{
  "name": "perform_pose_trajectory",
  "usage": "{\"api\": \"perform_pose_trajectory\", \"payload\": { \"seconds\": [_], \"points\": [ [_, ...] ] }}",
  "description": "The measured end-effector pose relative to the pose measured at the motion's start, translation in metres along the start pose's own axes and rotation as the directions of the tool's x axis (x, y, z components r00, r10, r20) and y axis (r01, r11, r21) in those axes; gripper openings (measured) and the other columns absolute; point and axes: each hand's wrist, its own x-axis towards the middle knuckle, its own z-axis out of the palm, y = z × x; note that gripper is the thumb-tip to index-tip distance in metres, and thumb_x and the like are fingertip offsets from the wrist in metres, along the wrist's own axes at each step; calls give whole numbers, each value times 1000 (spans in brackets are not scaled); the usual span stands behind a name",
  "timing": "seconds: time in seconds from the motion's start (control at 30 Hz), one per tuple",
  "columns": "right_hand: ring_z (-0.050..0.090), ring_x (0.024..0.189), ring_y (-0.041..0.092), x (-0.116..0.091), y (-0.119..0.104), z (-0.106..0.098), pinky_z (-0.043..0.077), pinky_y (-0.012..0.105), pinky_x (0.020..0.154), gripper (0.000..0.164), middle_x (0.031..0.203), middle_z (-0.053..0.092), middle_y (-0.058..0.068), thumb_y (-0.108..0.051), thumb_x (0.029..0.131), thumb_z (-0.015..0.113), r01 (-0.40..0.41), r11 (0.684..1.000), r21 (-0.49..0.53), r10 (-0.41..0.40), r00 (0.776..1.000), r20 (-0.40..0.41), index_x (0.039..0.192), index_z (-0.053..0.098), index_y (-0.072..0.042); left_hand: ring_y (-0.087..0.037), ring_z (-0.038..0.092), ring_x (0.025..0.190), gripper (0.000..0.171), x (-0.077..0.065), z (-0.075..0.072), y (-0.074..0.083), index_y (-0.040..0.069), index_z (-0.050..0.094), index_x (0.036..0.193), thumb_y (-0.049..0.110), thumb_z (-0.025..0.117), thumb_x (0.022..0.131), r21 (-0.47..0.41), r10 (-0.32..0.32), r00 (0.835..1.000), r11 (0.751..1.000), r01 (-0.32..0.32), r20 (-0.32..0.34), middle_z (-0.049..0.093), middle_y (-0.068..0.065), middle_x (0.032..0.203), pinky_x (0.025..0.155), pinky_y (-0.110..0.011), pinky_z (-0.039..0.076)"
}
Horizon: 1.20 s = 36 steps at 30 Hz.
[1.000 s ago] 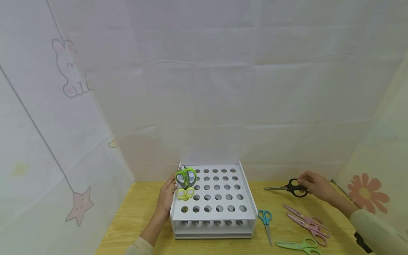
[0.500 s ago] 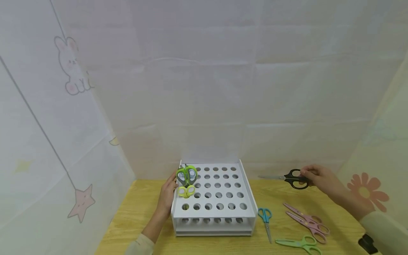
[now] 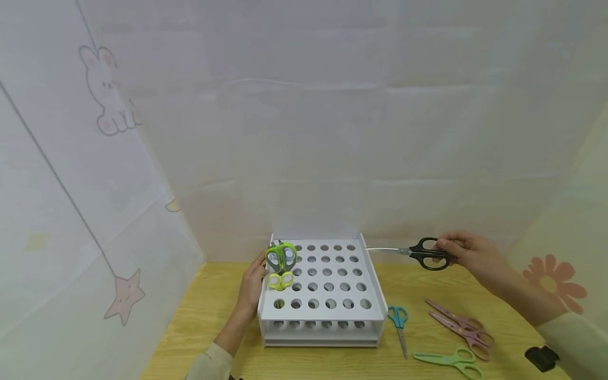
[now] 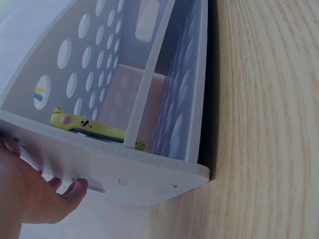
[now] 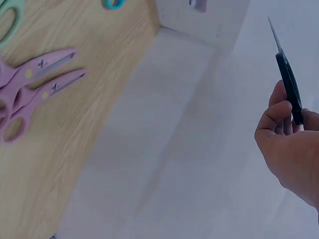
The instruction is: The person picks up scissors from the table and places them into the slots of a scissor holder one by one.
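In the head view, my right hand [image 3: 467, 253] pinches the black-handled scissors [image 3: 429, 254] by one finger loop. Their blades point left, and the tip reaches the right wall of the white perforated rack [image 3: 334, 311]. In the right wrist view, the scissors [image 5: 289, 79] are seen nearly edge-on above the thumb and fingers. My left hand [image 3: 252, 287] holds the rack's left side wall; the left wrist view shows curled fingers [image 4: 76, 193] against its outer face by a slot. Green-and-grey scissors [image 3: 281, 257] and small yellow scissors [image 3: 280, 281] stand upright in the rack's left column.
Right of the rack, blue scissors [image 3: 398, 319], pink scissors [image 3: 467, 333] and light green scissors [image 3: 451, 360] lie on the wooden table [image 3: 223, 348]. A second pink pair [image 3: 456, 314] lies against the first. Behind the table hangs a pale curtain [image 3: 323, 132].
My right hand has lifted the black-handled scissors off the table and carried them left, up to the rack's right wall. My left hand has stayed at the rack's left side.
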Motion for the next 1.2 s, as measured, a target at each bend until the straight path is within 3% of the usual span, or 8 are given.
{"api": "perform_pose_trajectory", "payload": {
  "seconds": [0.2, 0.43, 0.67, 0.83, 1.03, 1.13, 1.2],
  "points": [
    [69, 100, 25, 13, -14, 20, 56, 28, 83, 42, 115, 66, 19, -31, 108, 51, -8, 1000, 12, 7, 997, 70, 126, 56, 6, -34, 31, 146, 56, -1, 0, 0, 7, 48, 152, 7, 44, 96, 8, 19, 1000, 1000, -19, -8, 43, -12, 156, 118, -50, 22],
    [70, 94, 29, 27, -25, 35, 57, 33, 82, 38, 102, 70, 21, -29, 107, 54, -40, 998, 41, 34, 991, 131, 122, 56, 6, -33, 30, 146, 56, 1, 3, -1, 10, 49, 152, 7, 44, 96, 13, 25, 1000, 1000, -25, 3, 42, -9, 157, 119, -50, 21],
    [68, 93, 35, 39, -38, 45, 55, 35, 79, 34, 102, 71, 16, -28, 107, 54, 19, 999, -26, -14, 984, 179, 120, 59, 3, -33, 32, 146, 56, 2, 1, -3, 9, 50, 152, 7, 43, 96, 36, 46, 999, 998, -46, -6, 44, -10, 156, 118, -50, 22],
    [69, 86, 28, 47, -52, 54, 54, 36, 76, 26, 98, 72, 9, -25, 106, 57, 79, 991, -112, -58, 981, 183, 115, 64, -1, -33, 34, 144, 57, 1, 0, -3, 8, 49, 152, 7, 43, 95, 42, 47, 999, 998, -47, -14, 44, -11, 155, 117, -51, 24],
    [67, 72, 25, 58, -68, 74, 53, 34, 66, 11, 88, 69, 5, -14, 103, 61, 210, 952, -221, -169, 967, 191, 107, 66, -6, -33, 35, 144, 57, 1, -1, -3, 7, 48, 152, 6, 44, 96, 34, 41, 999, 999, -41, -13, 43, -10, 156, 117, -49, 25],
    [64, 65, 21, 63, -76, 86, 53, 32, 59, 7, 86, 67, 3, -10, 102, 62, 283, 915, -289, -230, 952, 204, 106, 67, -7, -33, 37, 142, 56, 0, 0, -1, 7, 49, 151, 6, 44, 96, 35, 51, 999, 998, -51, -14, 44, -10, 156, 116, -49, 27],
    [61, 64, 16, 66, -80, 94, 52, 30, 56, 7, 86, 67, 0, -8, 101, 64, 353, 870, -343, -292, 931, 218, 107, 67, -8, -32, 37, 143, 56, 1, 1, -2, 7, 51, 151, 6, 44, 95, 40, 66, 998, 997, -66, -13, 44, -10, 156, 116, -49, 27]
  ]
}}
